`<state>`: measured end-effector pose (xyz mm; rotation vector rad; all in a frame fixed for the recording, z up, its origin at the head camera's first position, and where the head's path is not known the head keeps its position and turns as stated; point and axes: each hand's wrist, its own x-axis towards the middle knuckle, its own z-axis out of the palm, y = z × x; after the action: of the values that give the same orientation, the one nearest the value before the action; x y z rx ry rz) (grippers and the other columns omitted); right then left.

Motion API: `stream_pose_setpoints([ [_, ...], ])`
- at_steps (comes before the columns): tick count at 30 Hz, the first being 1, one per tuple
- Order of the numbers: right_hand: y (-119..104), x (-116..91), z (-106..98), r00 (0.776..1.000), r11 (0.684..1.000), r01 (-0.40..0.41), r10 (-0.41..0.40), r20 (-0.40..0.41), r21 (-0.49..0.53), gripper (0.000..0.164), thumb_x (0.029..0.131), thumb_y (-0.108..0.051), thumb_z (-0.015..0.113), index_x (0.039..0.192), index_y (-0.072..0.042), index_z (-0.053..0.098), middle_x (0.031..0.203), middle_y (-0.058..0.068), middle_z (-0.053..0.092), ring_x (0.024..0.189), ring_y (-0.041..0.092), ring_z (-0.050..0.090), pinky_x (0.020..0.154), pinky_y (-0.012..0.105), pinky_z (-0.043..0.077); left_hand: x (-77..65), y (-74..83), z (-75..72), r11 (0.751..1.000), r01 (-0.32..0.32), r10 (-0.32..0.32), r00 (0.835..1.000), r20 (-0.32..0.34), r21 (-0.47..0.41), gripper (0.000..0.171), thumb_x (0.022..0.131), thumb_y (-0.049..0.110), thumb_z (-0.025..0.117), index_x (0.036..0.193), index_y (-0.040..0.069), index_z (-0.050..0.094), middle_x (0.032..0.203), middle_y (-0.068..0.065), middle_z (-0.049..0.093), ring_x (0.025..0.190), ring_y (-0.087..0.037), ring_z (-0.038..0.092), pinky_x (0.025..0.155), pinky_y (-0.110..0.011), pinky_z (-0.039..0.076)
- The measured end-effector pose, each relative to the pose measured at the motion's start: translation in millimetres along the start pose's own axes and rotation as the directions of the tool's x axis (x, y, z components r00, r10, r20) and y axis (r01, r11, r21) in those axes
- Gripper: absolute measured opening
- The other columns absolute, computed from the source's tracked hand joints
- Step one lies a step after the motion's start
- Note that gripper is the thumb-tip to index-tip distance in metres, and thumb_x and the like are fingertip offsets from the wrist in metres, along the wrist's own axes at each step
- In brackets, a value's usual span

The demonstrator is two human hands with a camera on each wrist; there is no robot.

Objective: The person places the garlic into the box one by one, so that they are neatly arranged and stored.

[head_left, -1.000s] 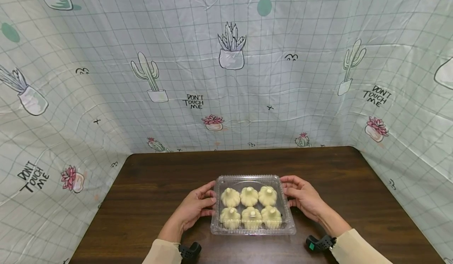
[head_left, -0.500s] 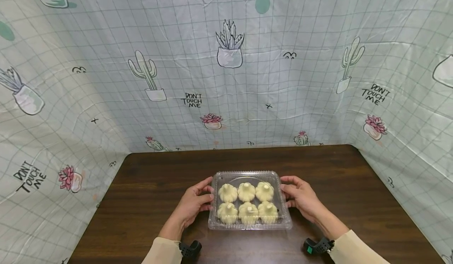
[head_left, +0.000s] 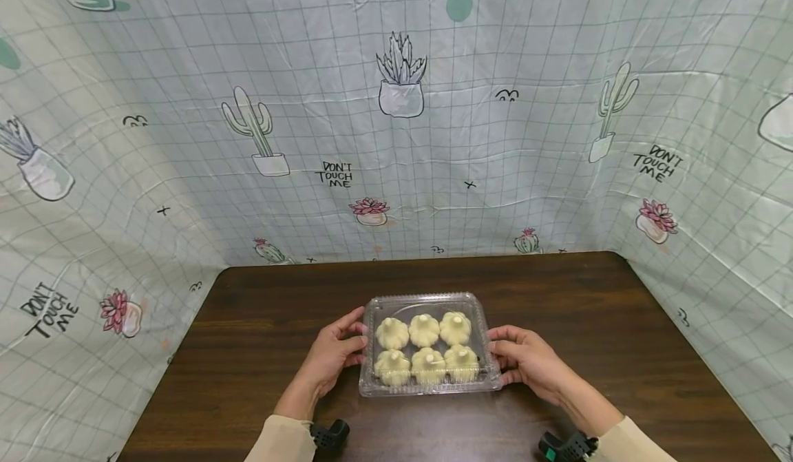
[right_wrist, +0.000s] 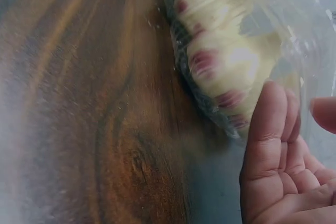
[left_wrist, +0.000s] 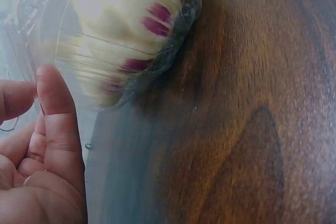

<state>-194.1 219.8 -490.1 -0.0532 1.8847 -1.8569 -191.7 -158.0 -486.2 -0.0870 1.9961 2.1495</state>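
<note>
A clear plastic clamshell box (head_left: 429,389) with ribbed edges lies low over the dark table. Inside it are several cream, garlic-shaped pieces (head_left: 424,329) in two rows. Purple marks show on their lower sides in both wrist views. At the box's left side my left hand (head_left: 331,350) holds the rim between thumb and fingers. My right hand (head_left: 535,365) holds the opposite side near its front corner, the thumb above and the fingers against the wall. Whether the box's underside touches the wood is hard to tell.
The brown wooden table (head_left: 272,310) has rounded far corners. A pale grid curtain (head_left: 396,145) printed with potted cacti encloses its back and sides. Black bands (head_left: 330,436) sit around both wrists, beside beige sleeves (head_left: 283,440).
The box has shifted leftward and away from me. My left hand has moved with it, while my right hand now holds lower along its side, nearer the front corner.
</note>
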Motion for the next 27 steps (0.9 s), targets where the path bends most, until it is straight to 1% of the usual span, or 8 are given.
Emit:
stream_pose_setpoints([
  [2, 1, -3, 0, 1.000, 1.000, -0.012, 0.012, 0.025, 0.003, 0.046, 0.106, -0.022, 0.064, 0.140, 0.005, 0.050, 0.091, 0.004, 0.062, 0.078, 0.014, 0.062, 0.065, 0.031, 0.063, 0.2, -0.2, -0.7, 1.000, -0.002, 0.002, 1.000, -0.007, -0.003, 0.066, 0.096, -0.009, 0.061, 0.159, 0.002, 0.045, 0.110, -0.006, 0.057, 0.084, -0.015, 0.058, 0.066, -0.024, 0.059],
  [5, 1, -8, 0, 0.998, 1.000, -0.016, 0.016, 0.063, -0.001, 0.041, 0.105, -0.021, 0.064, 0.135, 0.005, 0.052, 0.090, 0.004, 0.062, 0.077, 0.014, 0.063, 0.066, 0.031, 0.064, 0.6, -0.7, -1.6, 1.000, -0.003, 0.003, 1.000, -0.015, -0.007, 0.066, 0.095, -0.009, 0.061, 0.159, 0.002, 0.045, 0.110, -0.006, 0.057, 0.085, -0.015, 0.057, 0.066, -0.024, 0.058],
  [11, 5, -18, 2, 0.988, 0.999, -0.036, 0.031, 0.154, 0.026, 0.020, 0.106, -0.017, 0.059, 0.117, 0.000, 0.060, 0.091, 0.006, 0.064, 0.081, 0.016, 0.069, 0.069, 0.034, 0.065, 2.0, -1.2, -3.1, 1.000, -0.002, 0.002, 1.000, -0.026, -0.005, 0.065, 0.096, -0.009, 0.061, 0.158, 0.000, 0.046, 0.109, -0.006, 0.057, 0.087, -0.015, 0.057, 0.066, -0.024, 0.058],
  [14, 7, -22, 4, 0.978, 0.997, -0.060, 0.048, 0.204, 0.051, 0.016, 0.106, -0.016, 0.057, 0.111, -0.003, 0.063, 0.094, 0.007, 0.069, 0.083, 0.018, 0.073, 0.071, 0.036, 0.066, 1.8, -0.2, -3.5, 1.000, 0.004, -0.004, 1.000, -0.030, -0.001, 0.064, 0.096, -0.009, 0.061, 0.158, 0.002, 0.047, 0.109, -0.006, 0.057, 0.087, -0.015, 0.057, 0.066, -0.024, 0.058],
  [16, 7, -25, 5, 0.967, 0.995, -0.076, 0.057, 0.247, 0.070, 0.016, 0.106, -0.016, 0.057, 0.110, -0.002, 0.065, 0.095, 0.008, 0.073, 0.084, 0.018, 0.076, 0.071, 0.036, 0.066, 1.3, 0.5, -4.0, 1.000, 0.004, -0.004, 1.000, -0.029, 0.005, 0.064, 0.097, -0.008, 0.061, 0.158, 0.002, 0.046, 0.110, -0.007, 0.057, 0.086, -0.015, 0.057, 0.066, -0.024, 0.058],
  [19, 8, -28, 7, 0.950, 0.992, -0.091, 0.059, 0.306, 0.091, 0.021, 0.108, -0.016, 0.056, 0.112, 0.001, 0.067, 0.097, 0.007, 0.077, 0.085, 0.018, 0.078, 0.072, 0.035, 0.066, 1.0, 1.2, -4.7, 1.000, 0.003, -0.003, 1.000, -0.029, 0.012, 0.063, 0.098, -0.008, 0.061, 0.158, 0.002, 0.046, 0.111, -0.008, 0.057, 0.086, -0.015, 0.057, 0.066, -0.024, 0.058],
  [21, 9, -29, 8, 0.943, 0.991, -0.092, 0.056, 0.327, 0.097, 0.024, 0.108, -0.016, 0.055, 0.112, 0.004, 0.067, 0.096, 0.006, 0.078, 0.085, 0.018, 0.079, 0.073, 0.035, 0.066, 0.9, 1.6, -4.8, 1.000, 0.003, -0.003, 1.000, -0.030, 0.015, 0.063, 0.098, -0.007, 0.061, 0.158, 0.003, 0.046, 0.112, -0.008, 0.057, 0.086, -0.015, 0.057, 0.066, -0.024, 0.058],
  [27, 8, -31, 11, 0.950, 0.992, -0.088, 0.055, 0.308, 0.094, 0.026, 0.108, -0.018, 0.056, 0.111, 0.005, 0.069, 0.094, 0.006, 0.079, 0.084, 0.018, 0.079, 0.073, 0.035, 0.066, -0.7, 3.8, -3.6, 1.000, 0.012, -0.012, 1.000, -0.028, 0.023, 0.063, 0.099, -0.004, 0.061, 0.159, 0.004, 0.046, 0.113, -0.008, 0.057, 0.088, -0.014, 0.057, 0.066, -0.025, 0.058],
])
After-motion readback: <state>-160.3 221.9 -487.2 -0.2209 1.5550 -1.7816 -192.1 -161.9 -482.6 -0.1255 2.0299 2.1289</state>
